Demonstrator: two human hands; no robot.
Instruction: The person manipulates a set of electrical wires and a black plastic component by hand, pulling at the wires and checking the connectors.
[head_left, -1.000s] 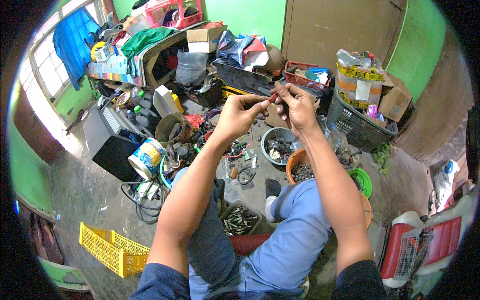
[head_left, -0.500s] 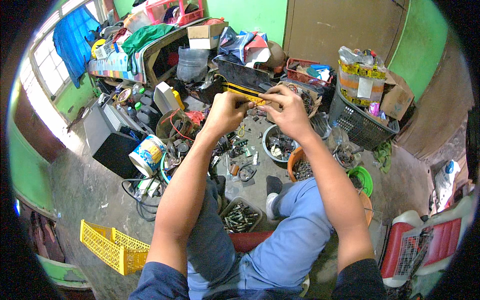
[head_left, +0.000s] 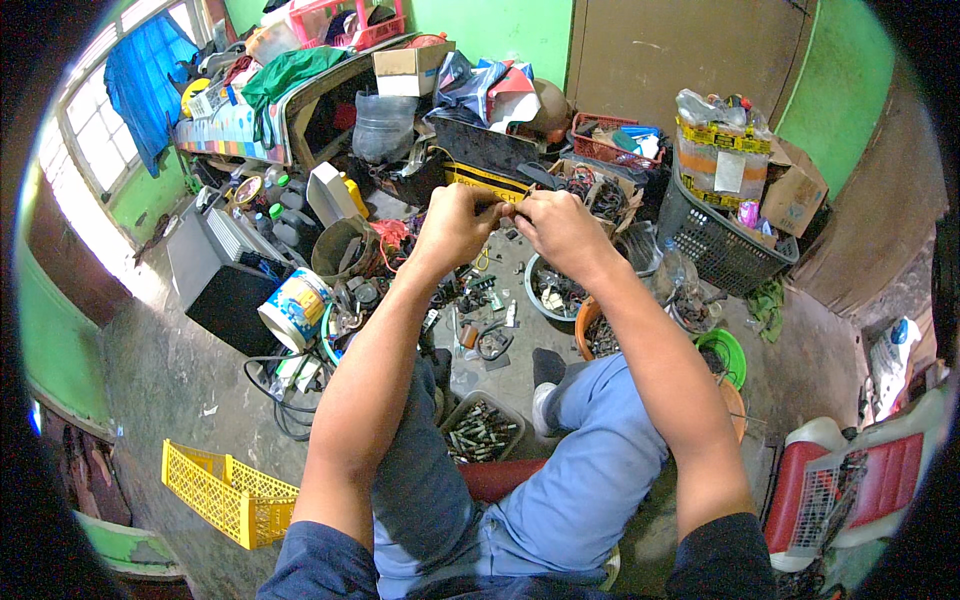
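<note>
My left hand [head_left: 459,226] and my right hand [head_left: 562,228] meet at chest height, their fingertips nearly touching. Both pinch at something small and thin, mostly hidden by the fingers; its kind cannot be made out. Below them on the concrete floor lie loose electronic parts [head_left: 492,300] and cut cable pieces. Between my legs stands a grey tub [head_left: 520,441] holding several small cylindrical parts. Beyond my right forearm are a grey basin [head_left: 536,304] of scrap and an orange basin [head_left: 583,322] of small dark pieces.
A yellow plastic crate [head_left: 232,492] lies at left, near a tilted white-and-blue bucket [head_left: 297,308] and a black-and-grey case [head_left: 228,290]. To the right stand a loaded dark basket [head_left: 720,262] and a green basin [head_left: 736,352]. A cluttered table [head_left: 235,140] stands at the back left.
My right hand has turned and its spread fingers have closed in beside my left fingertips. The red wire hanging left of my left hand has shifted. The surroundings look the same.
</note>
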